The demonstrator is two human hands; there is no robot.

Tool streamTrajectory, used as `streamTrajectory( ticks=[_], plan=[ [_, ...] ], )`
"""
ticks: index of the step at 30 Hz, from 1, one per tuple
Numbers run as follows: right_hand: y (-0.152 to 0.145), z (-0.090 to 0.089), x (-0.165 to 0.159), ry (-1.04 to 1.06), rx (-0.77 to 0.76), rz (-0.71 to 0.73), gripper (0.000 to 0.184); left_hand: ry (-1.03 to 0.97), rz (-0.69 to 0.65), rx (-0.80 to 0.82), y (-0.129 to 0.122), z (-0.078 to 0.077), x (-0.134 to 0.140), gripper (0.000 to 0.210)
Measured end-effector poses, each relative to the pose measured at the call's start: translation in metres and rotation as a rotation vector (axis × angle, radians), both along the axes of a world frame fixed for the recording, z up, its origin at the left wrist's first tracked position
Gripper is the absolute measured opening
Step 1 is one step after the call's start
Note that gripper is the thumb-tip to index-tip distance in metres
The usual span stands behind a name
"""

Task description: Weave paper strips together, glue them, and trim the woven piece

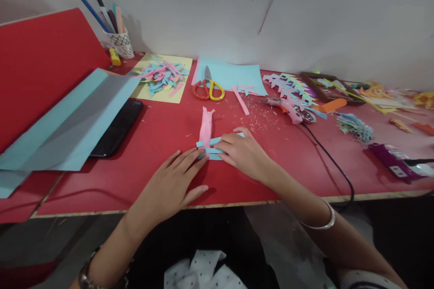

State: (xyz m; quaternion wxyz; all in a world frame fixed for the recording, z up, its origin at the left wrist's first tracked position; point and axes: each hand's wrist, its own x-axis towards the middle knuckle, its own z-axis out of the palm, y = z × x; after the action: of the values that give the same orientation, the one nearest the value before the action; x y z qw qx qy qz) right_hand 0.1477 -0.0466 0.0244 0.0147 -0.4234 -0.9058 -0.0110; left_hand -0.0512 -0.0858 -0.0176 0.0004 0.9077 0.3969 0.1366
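Several narrow light-blue paper strips (pixel 213 151) lie across the lower end of pink paper strips (pixel 205 127) on the red tabletop. My left hand (pixel 172 185) is palm down, its fingers stretched out and its thumb spread apart. Its fingertips touch the left ends of the blue strips. From the other side my right hand (pixel 242 151) bends its fingers onto the right part of the blue strips, gripping them against the table. These fingers cover the strips' right portion.
Scissors (pixel 208 88) lie behind the strips, near blue sheets (pixel 237 76) and cut paper scraps (pixel 162 74). A pink glue gun (pixel 286 109) with a black cord is at right. Left are a phone (pixel 118 128), large blue paper (pixel 68 122) and a pen cup (pixel 120 44).
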Motion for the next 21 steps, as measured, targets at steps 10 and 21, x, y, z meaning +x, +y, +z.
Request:
streamTrajectory(
  ticks=[10, 21],
  plan=[
    [0.009, 0.001, -0.01, 0.044, -0.095, -0.176, 0.025, 0.004, 0.006, 0.005, 0.0, 0.001, 0.001, 0.057],
    [0.015, 0.008, -0.019, 0.073, -0.217, -0.225, 0.014, 0.007, 0.003, -0.004, 0.002, 0.003, 0.001, 0.061]
  ],
)
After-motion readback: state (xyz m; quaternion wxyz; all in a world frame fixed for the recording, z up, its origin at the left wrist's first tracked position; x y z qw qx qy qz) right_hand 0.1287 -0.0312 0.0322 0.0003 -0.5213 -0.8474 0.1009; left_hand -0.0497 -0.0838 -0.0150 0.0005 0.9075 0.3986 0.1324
